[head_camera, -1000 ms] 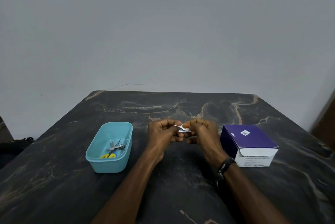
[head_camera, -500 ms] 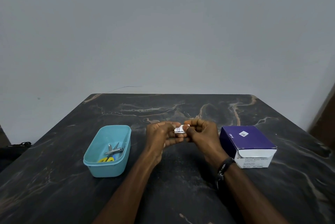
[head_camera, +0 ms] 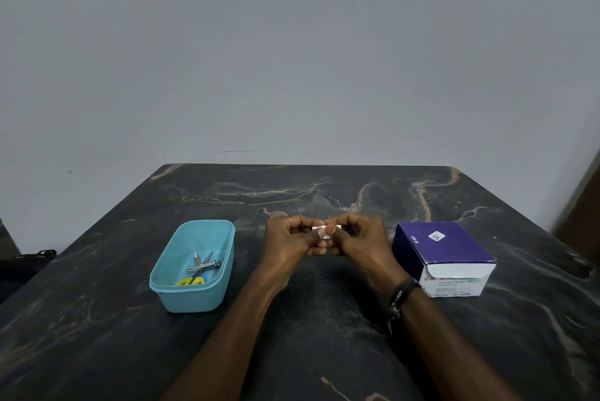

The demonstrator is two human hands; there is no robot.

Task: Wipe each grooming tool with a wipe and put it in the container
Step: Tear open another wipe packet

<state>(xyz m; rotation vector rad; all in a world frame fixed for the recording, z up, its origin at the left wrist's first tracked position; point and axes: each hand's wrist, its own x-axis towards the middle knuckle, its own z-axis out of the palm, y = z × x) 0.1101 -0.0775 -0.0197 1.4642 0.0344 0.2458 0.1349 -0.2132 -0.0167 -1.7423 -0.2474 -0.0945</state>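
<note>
My left hand (head_camera: 292, 238) and my right hand (head_camera: 360, 241) meet above the middle of the table, and both pinch a small white wipe packet (head_camera: 326, 229) between thumbs and fingertips. Most of the packet is hidden by my fingers. To the left stands a light blue plastic container (head_camera: 168, 277). Inside it lie a metal nail clipper (head_camera: 206, 266) and a pair of scissors with yellow handles (head_camera: 191, 281).
A purple and white box of alcohol swabs (head_camera: 444, 254) sits to the right of my hands. The dark marbled table (head_camera: 308, 335) ends against a grey wall at the back. A black object (head_camera: 29, 259) lies off the table's left edge.
Both hands stayed together on the packet, with fingers shifting slightly along it. The view tilted a little, so the table sits lower in frame.
</note>
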